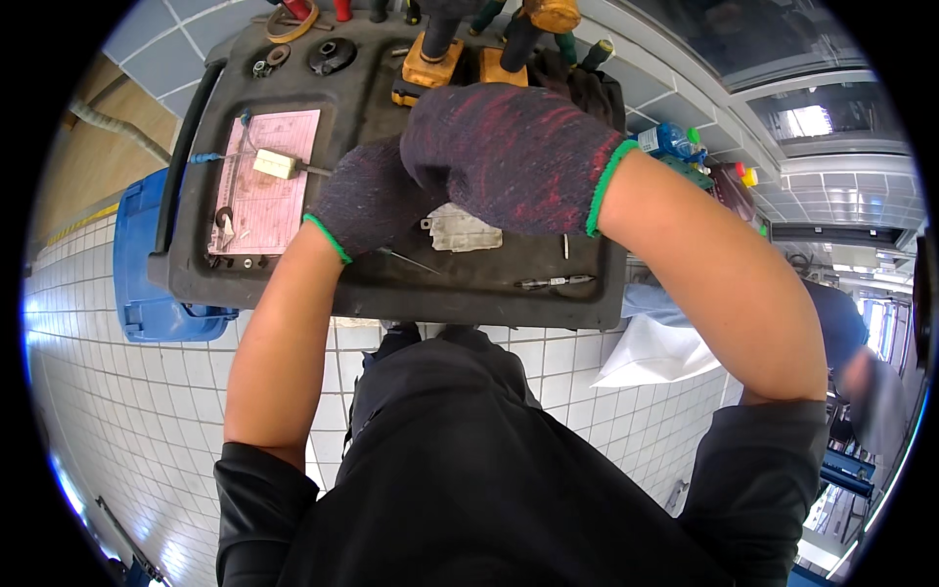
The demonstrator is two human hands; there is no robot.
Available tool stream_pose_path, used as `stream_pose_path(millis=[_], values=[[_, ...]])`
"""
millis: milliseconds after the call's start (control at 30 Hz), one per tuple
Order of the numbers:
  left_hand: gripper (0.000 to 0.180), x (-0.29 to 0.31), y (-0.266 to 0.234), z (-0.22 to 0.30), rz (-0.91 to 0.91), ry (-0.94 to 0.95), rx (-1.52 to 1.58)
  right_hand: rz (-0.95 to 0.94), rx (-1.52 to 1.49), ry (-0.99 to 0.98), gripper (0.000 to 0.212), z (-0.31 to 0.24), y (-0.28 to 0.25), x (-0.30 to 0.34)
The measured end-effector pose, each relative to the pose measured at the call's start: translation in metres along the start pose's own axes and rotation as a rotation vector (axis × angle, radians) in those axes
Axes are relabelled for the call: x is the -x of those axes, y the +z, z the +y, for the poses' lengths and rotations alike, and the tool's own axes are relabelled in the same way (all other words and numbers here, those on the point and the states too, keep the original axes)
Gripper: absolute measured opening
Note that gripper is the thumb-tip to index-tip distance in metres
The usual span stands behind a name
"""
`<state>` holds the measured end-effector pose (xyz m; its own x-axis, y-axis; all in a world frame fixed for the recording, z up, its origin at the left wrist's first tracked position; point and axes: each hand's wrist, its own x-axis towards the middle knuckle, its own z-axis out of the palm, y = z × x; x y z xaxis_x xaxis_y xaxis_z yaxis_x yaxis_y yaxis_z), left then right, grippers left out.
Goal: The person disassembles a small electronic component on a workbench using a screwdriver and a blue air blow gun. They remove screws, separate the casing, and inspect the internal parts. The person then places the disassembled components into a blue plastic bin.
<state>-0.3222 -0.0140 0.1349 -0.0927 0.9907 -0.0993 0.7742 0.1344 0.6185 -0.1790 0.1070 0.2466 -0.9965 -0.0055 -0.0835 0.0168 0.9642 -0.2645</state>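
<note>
Here, left grip (377, 194) and right grip (489, 147) overlap.
Cannot tell whether either holds anything; a pale flat piece (467, 232) lies beside them.

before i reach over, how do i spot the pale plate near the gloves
On the black cart, find the right glove. Just below it in view lies the pale plate. Unlike the cream box, it lies clear of the pink sheet.
</note>
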Motion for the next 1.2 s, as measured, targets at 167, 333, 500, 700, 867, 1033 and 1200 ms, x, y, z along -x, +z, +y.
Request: stream_pose_path(millis=[167,333,500,700,867,1033,1200], values=[[0.037,-0.013,0.024,-0.023,0.17,0.17,-0.07,-0.152,0.217,0.309,0.021,-0.013,-0.009,-0.003],[0.028,-0.005,0.028,-0.016,-0.044,0.191,-0.474,-0.063,0.136,0.077,0.018,-0.001,0.0,0.004],[0.022,-0.025,0.046,-0.027,-0.04,0.105,-0.245,0.011,0.161,-0.098,0.026,-0.003,-0.004,0.011],[0.022,-0.022,0.043,-0.029,-0.048,0.154,-0.263,-0.023,-0.086,0.142,0.035,-0.014,-0.012,0.021],[0.025,-0.025,0.053,-0.04,-0.063,0.296,-0.33,-0.132,-0.003,0.114,0.031,-0.02,-0.011,0.01],[0.024,-0.031,0.054,-0.029,-0.057,0.322,-0.221,0.039,-0.036,0.059,0.029,-0.002,0.003,0.033],[0.033,-0.038,0.064,-0.032,-0.059,0.319,-0.249,0.236,-0.055,0.244,0.036,0.016,0.015,0.062]])
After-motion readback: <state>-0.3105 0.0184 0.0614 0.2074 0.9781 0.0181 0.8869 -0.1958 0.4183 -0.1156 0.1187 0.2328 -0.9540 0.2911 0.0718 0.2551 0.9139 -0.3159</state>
